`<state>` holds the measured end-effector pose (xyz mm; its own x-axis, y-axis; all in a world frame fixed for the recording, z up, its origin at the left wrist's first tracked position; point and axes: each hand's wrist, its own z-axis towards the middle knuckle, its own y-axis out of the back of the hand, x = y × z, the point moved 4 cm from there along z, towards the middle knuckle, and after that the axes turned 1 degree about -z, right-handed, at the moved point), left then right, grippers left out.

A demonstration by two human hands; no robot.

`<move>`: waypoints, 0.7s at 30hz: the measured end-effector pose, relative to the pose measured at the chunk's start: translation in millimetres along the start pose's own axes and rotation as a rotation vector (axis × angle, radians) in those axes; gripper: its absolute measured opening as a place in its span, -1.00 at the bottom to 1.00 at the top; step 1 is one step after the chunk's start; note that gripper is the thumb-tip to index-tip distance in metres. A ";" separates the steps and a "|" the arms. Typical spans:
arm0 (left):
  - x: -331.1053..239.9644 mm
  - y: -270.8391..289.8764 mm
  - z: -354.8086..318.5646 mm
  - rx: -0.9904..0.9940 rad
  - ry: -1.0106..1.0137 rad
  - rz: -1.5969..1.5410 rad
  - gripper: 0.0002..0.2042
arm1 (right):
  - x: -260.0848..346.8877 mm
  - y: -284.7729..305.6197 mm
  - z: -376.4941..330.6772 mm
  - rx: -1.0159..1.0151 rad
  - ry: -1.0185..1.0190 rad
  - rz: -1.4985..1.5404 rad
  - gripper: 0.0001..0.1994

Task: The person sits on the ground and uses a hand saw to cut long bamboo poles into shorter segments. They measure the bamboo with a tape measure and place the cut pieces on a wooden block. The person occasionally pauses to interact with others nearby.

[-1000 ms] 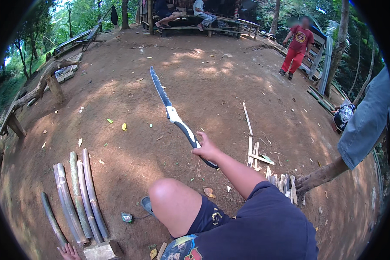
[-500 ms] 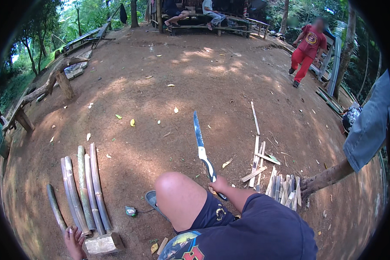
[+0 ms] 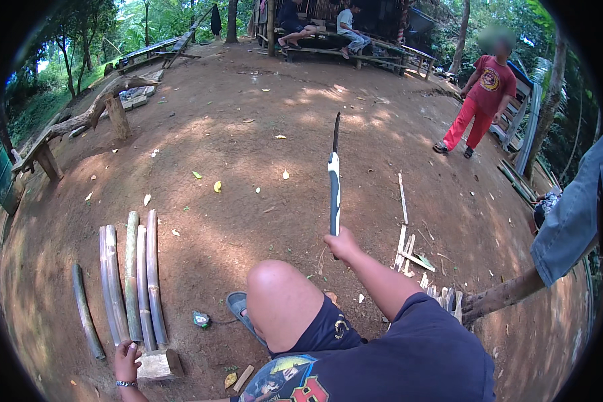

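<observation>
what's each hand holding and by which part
The right hand grips a long machete with a blue-and-white handle by the handle's lower end, blade up. The left hand rests on a pale wooden block, gripping nothing.

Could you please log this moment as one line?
right hand: holds machete upright | left hand: on bamboo pole end, by wood block

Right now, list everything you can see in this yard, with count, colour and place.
Long machete with dark blade and blue-white handle: one, raised upright, centre.
Split green-grey bamboo lengths: about six, on dirt, lower left.
Pale wooden block: one, below the bamboo.
Thin pale bamboo splints: several, right of centre.
Grey sandal: one, by the knee.
Person in red clothes: one, standing upper right.
Seated people on wooden platform: two, top.
Left hand: on the bamboo ends.
Right hand: gripping the machete.
</observation>
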<state>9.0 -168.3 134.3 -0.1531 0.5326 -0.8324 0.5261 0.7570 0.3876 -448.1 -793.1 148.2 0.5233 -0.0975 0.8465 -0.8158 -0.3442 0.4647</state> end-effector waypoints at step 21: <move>75.9 8.0 16.8 0.050 0.290 0.176 -0.57 | -187.6 156.2 -139.4 -0.054 -0.446 -0.890 -0.57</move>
<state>15.6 -128.1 67.6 -0.2840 0.7442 -0.6046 0.6044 0.6285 0.4896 -708.0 -698.3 98.1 0.9853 -0.1702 0.0143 -0.0857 -0.4206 0.9032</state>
